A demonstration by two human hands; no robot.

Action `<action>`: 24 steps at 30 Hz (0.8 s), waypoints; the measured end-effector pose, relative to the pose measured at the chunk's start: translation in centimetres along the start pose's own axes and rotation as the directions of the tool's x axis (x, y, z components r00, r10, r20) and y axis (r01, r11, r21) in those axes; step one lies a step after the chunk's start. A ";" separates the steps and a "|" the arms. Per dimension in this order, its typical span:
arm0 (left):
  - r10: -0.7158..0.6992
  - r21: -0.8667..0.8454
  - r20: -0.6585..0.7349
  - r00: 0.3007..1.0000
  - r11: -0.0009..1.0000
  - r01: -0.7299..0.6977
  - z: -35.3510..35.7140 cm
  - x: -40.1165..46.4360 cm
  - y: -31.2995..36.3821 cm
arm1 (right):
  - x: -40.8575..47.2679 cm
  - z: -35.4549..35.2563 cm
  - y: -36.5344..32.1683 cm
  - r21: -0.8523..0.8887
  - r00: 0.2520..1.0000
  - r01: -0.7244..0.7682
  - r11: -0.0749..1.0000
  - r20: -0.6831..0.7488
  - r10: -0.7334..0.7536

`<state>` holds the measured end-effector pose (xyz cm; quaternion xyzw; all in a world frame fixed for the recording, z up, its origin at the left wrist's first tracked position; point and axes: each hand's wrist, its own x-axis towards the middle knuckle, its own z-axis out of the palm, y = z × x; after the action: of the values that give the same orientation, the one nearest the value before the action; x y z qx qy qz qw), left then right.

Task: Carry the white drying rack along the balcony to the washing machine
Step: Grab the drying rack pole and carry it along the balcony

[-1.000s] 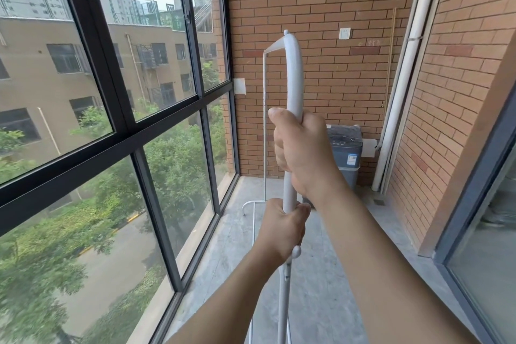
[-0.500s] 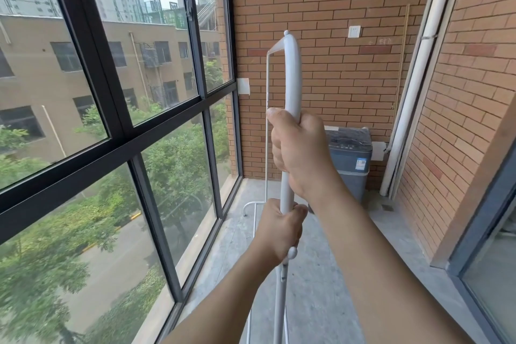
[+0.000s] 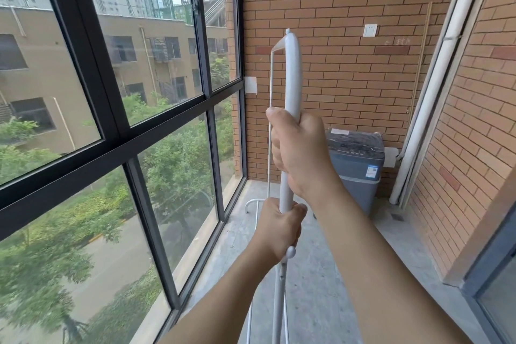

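Note:
The white drying rack (image 3: 292, 70) stands upright straight in front of me, its near pole rising to a rounded top and its far pole and foot showing behind it. My right hand (image 3: 300, 153) is wrapped around the near pole at mid-height. My left hand (image 3: 280, 227) grips the same pole just below, above a small white knob. The grey washing machine (image 3: 358, 167) sits at the far end of the balcony against the brick wall, partly hidden by my right hand. The rack's base near my feet is out of sight.
Dark-framed floor-to-ceiling windows (image 3: 117, 131) run along the left. A brick wall (image 3: 474, 126) and a glass door frame (image 3: 491, 274) line the right, with white pipes (image 3: 430, 92) in the far right corner. The concrete floor (image 3: 329, 274) leads ahead to the machine.
The end wall and washing machine appear larger and closer than before. Both hands keep the same grip on the rack pole.

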<state>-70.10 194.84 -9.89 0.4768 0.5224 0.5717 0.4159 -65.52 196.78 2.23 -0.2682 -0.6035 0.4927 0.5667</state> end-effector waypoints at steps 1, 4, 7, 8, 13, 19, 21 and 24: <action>0.001 -0.001 0.004 1.000 1.000 -0.001 -0.2 0.5 -0.1 | 0.5 0.2 0.3 0.002 1.000 -0.002 1.000 0.000 0.002; 0.007 -0.005 0.013 1.000 1.000 -0.007 -1.2 2.4 -0.1 | 2.2 1.0 0.9 -0.004 1.000 0.001 1.000 -0.004 -0.001; 0.008 -0.015 0.031 0.999 1.000 -0.007 -2.6 4.5 -0.4 | 4.1 2.2 1.6 -0.022 0.999 0.014 1.000 -0.033 -0.015; 0.004 -0.021 0.037 0.999 1.000 -0.004 -3.0 5.1 -0.5 | 4.6 2.6 1.9 -0.021 0.999 0.017 1.000 -0.038 -0.018; -0.018 -0.016 0.058 0.998 1.000 0.019 -4.9 6.9 -1.0 | 6.1 4.2 3.4 -0.006 0.998 0.014 1.000 -0.055 -0.014; -0.012 0.004 0.072 0.997 1.000 0.011 -7.2 9.6 -1.4 | 8.4 6.0 4.6 -0.042 0.997 0.017 0.999 -0.078 -0.020; -0.007 0.006 0.079 0.997 1.000 0.006 -7.7 10.3 -1.7 | 9.1 6.5 5.3 -0.048 0.996 0.029 0.998 -0.085 -0.034; -0.019 0.004 0.069 0.997 1.000 0.019 -8.4 11.6 -2.0 | 10.4 7.1 6.7 -0.057 0.995 0.039 0.998 -0.091 -0.044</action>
<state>-80.73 204.63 -10.63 0.4922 0.5132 0.5498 0.4383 -76.06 206.34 1.50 -0.2936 -0.5956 0.4509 0.5964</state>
